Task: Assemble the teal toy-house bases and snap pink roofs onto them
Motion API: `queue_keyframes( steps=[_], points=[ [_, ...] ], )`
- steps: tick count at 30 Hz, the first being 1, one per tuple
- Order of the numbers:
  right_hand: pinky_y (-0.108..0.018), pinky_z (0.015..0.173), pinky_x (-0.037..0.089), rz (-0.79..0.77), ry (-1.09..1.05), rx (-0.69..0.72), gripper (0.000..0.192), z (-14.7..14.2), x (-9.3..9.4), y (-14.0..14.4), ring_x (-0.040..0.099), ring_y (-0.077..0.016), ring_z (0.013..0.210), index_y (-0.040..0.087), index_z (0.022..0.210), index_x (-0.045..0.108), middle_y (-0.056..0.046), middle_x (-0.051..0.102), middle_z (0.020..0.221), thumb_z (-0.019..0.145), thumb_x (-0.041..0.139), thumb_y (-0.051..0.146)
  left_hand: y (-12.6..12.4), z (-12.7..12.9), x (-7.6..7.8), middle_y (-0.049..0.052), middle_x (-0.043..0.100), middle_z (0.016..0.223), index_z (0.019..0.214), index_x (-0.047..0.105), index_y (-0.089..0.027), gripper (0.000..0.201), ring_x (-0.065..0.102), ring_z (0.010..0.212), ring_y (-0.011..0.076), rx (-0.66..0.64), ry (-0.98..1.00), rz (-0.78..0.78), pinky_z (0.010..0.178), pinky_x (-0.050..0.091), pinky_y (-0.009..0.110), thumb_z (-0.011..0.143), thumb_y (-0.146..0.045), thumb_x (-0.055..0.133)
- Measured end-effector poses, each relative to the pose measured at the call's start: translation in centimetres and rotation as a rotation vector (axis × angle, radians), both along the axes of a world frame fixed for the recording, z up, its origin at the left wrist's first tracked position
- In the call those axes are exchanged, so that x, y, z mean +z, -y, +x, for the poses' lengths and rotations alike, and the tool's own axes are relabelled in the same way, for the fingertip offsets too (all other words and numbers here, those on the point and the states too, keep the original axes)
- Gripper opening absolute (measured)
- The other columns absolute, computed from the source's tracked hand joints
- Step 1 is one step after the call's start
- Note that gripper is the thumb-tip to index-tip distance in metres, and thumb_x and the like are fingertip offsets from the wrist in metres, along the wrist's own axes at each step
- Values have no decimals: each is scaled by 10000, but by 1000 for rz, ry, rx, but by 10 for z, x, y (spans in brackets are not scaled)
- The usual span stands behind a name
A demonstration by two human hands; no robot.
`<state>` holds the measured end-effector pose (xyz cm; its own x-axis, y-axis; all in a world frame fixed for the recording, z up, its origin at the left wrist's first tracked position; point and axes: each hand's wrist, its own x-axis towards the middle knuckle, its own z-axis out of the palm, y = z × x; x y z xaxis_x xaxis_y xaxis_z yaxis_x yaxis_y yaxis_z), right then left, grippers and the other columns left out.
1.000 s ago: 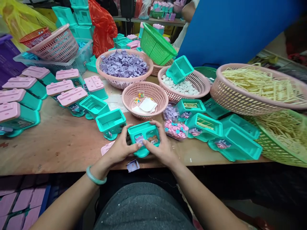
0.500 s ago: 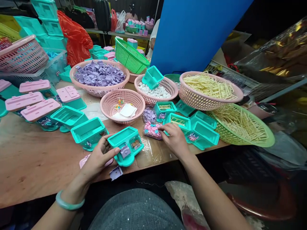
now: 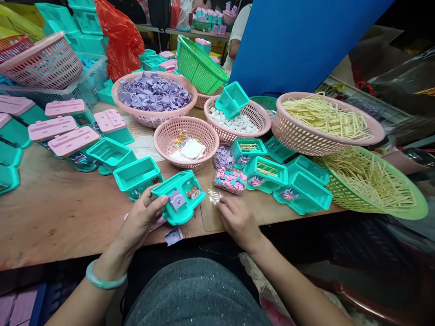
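Two bare hands work at the near edge of the wooden table [image 3: 61,213]: the left hand [image 3: 141,222] grips a tilted teal plastic toy housing [image 3: 179,197], thumb across its rim. The right hand [image 3: 238,220] lies knuckles-up just right of it, fingers curled under; whether they pinch anything cannot be told. A clear packet of pink buttons [image 3: 230,179] sits just beyond.

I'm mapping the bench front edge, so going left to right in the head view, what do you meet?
Left hand → teal toy house → right hand → box of pink pieces → teal tray → green basket of yellow sticks.
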<state>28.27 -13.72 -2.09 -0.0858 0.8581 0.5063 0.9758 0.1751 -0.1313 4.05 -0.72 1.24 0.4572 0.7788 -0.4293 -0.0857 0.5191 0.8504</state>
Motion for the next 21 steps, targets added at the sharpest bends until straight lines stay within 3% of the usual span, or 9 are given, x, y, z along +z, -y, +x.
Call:
queue_keyframes(
  steps=[4, 9, 15, 21],
  points=[
    [-382, 817, 607, -77, -235, 51, 306, -14, -23, 20, 709, -227, 952, 229, 1188, 694, -102, 746, 1051, 1000, 482, 114, -4, 2, -2, 31, 719, 954, 1242, 607, -212, 644, 689, 724, 170, 6, 11, 30, 641, 576, 280, 700, -434, 874],
    [-354, 817, 625, -114, -394, 46, 301, -3, -16, 12, 723, -215, 972, 247, 1218, 688, -97, 729, 1074, 1000, 502, 153, -5, 4, -6, 22, 715, 999, 1233, 608, -214, 616, 677, 757, 151, 0, 31, 36, 628, 552, 241, 720, -426, 874],
    [-314, 715, 555, -199, -327, 130, 170, -11, -10, -13, 669, -192, 793, 199, 1034, 702, -68, 689, 887, 1022, 534, 224, -5, 2, -8, -6, 708, 844, 1238, 619, -209, 648, 658, 643, 143, 28, 18, 66, 576, 525, 246, 696, -448, 880],
    [-285, 671, 493, -269, -265, 60, 163, -23, -12, -20, 622, -174, 737, 199, 863, 668, -37, 633, 810, 992, 569, 199, -3, -3, -6, 24, 743, 930, 1210, 628, -203, 634, 725, 745, 185, 28, 19, 44, 644, 583, 279, 688, -459, 882]
  ],
)
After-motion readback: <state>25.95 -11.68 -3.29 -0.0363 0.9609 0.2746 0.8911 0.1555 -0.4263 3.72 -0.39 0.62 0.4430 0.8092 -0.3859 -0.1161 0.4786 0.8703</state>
